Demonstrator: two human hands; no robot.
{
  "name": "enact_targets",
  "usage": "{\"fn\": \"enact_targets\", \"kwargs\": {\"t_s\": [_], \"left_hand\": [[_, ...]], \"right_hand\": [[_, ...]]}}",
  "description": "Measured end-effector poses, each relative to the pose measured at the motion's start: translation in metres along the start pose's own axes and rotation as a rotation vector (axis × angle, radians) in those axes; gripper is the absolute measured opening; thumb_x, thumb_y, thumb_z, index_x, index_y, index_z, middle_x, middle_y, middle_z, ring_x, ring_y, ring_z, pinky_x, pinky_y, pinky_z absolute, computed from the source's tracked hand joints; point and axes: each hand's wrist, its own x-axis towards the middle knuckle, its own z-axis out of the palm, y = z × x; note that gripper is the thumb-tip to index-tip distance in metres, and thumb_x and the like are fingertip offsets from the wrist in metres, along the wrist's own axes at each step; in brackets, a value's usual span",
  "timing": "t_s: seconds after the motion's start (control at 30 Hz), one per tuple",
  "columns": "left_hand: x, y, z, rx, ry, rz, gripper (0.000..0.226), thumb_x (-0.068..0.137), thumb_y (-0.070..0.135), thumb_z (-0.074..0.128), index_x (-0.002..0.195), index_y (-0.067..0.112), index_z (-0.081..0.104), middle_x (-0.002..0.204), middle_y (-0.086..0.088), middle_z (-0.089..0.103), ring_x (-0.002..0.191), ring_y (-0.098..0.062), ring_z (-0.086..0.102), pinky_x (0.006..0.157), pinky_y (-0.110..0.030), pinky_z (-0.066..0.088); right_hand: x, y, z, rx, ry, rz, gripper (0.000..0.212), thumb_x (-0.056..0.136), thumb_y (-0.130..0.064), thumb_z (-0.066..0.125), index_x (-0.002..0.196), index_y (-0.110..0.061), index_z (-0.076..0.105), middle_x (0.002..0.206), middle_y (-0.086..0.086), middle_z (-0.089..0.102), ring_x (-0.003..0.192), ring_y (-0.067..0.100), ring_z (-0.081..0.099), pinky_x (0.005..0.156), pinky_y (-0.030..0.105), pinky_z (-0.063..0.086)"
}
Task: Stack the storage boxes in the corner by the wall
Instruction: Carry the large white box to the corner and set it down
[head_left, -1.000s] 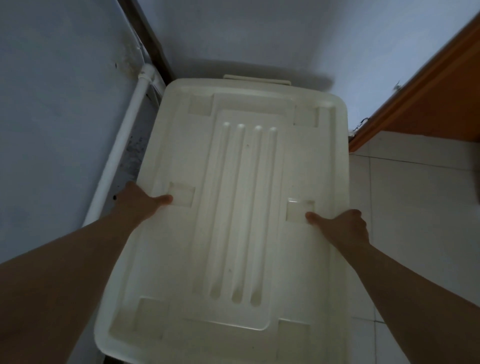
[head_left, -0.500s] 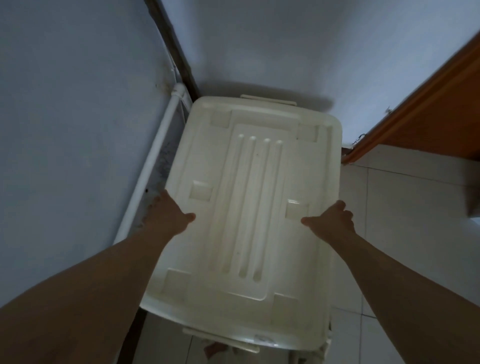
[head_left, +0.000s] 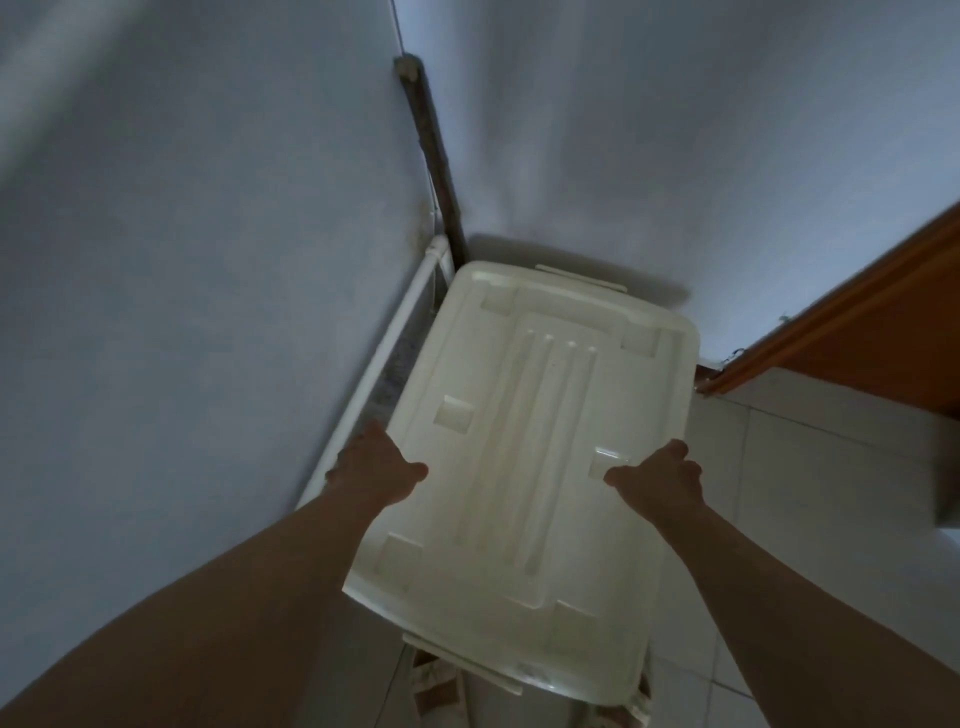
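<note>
Both bare forearms reach forward from the near edge of view to the white storage box (head_left: 530, 467), landmark for everything here. Left hand (head_left: 376, 470) clamps the box's left long edge about midway, thumb on top of the lid, fingers curled under and out of sight. Right hand (head_left: 660, 480) does the same on the right long edge, thumb on the lid by a small square recess. Just under the box's near end, another box's rim and latch (head_left: 457, 662) peek out (how many are under there, can't tell).

Step in hand looks like placing: the held box sits over the lower one, far end already in the corner. Left of the box runs a white pipe (head_left: 395, 343) along the wall (head_left: 208, 260), near it. Right of its far corner, a wood door frame (head_left: 831, 312).

Next move likely: square the lid over the rim below, settle it, then release both grips.
</note>
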Motion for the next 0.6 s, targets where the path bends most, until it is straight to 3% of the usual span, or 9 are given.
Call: {"fn": "enact_targets", "kwargs": {"t_s": [0.1,0.33,0.6], "left_hand": [[-0.01,-0.001,-0.013,-0.011,0.008,-0.018,0.095,0.08,0.041,0.068,0.147,0.003,0.013,0.149,-0.019,0.034,0.134,-0.036,0.039,0.109,-0.048,0.035],[-0.03,0.006,-0.036,-0.013,-0.003,0.027,0.098,0.082,0.042,0.066,0.15,0.004,0.007,0.154,-0.017,0.025,0.14,-0.034,0.03,0.114,-0.047,0.028],[-0.06,0.026,-0.032,0.028,-0.049,0.218,0.096,0.086,0.045,0.059,0.15,0.003,0.002,0.157,-0.015,0.021,0.142,-0.031,0.028,0.115,-0.042,0.03]], "right_hand": [[-0.013,-0.007,-0.009,-0.001,0.007,-0.013,0.08,0.077,-0.021,0.067,0.137,0.002,0.02,0.136,0.027,0.033,0.125,0.042,0.04,0.101,0.046,0.04],[-0.042,-0.011,-0.03,0.042,0.014,-0.017,0.08,0.079,-0.023,0.066,0.139,-0.001,0.019,0.139,0.024,0.031,0.127,0.04,0.039,0.103,0.049,0.04],[-0.08,0.024,-0.044,0.134,0.016,-0.001,0.084,0.079,-0.023,0.066,0.144,-0.005,0.015,0.143,0.022,0.026,0.128,0.038,0.039,0.103,0.051,0.04]]}}
